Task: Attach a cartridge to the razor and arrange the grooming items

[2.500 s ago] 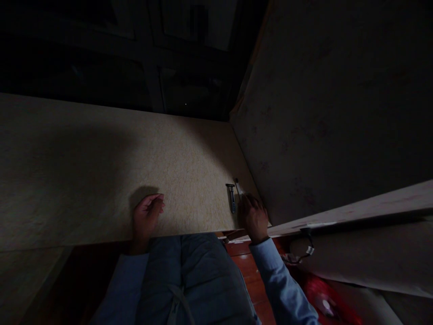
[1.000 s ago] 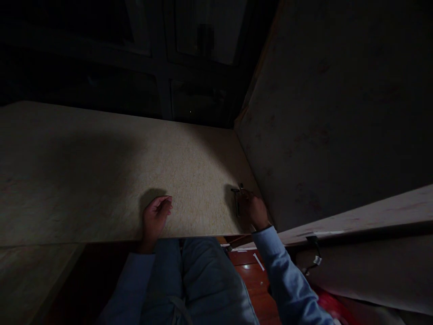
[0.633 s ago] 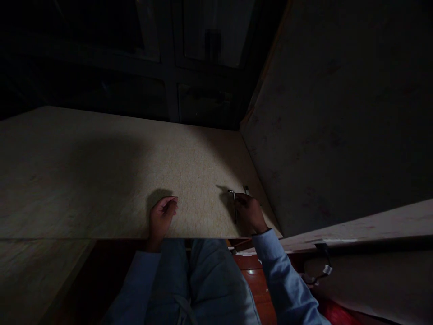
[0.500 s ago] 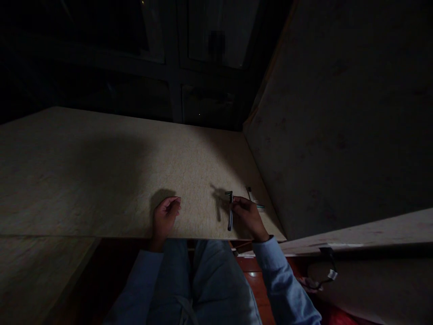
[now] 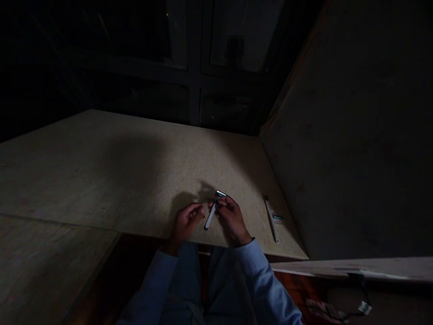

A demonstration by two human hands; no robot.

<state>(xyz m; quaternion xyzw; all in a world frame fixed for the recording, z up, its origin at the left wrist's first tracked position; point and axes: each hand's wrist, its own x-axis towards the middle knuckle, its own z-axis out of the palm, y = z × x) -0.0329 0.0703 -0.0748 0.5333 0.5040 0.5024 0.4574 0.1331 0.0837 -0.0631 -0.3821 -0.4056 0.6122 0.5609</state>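
A razor (image 5: 210,217) with a pale handle is pinched in the fingers of my right hand (image 5: 232,218). It is lifted off the tabletop, its head up and its handle slanting down to the left. My left hand (image 5: 186,224) is close by on the left, thumb and fingers curled together; I make out nothing between them, and a narrow gap seems to separate them from the handle. To the right lies a slim pale stick with a dark tip (image 5: 271,220), perhaps a toothbrush. Beside it rests a small razor cartridge (image 5: 278,218).
The pale tabletop (image 5: 145,180) spreads ahead and to the left, its near edge in front of my legs. A wall (image 5: 345,171) bounds it on the right, dark window panes (image 5: 189,95) at the back. Below right hangs a black cable (image 5: 364,289).
My right hand has picked the razor up from the table and carried it left, up to my left hand. The stick and cartridge have come into view. The camera has turned left.
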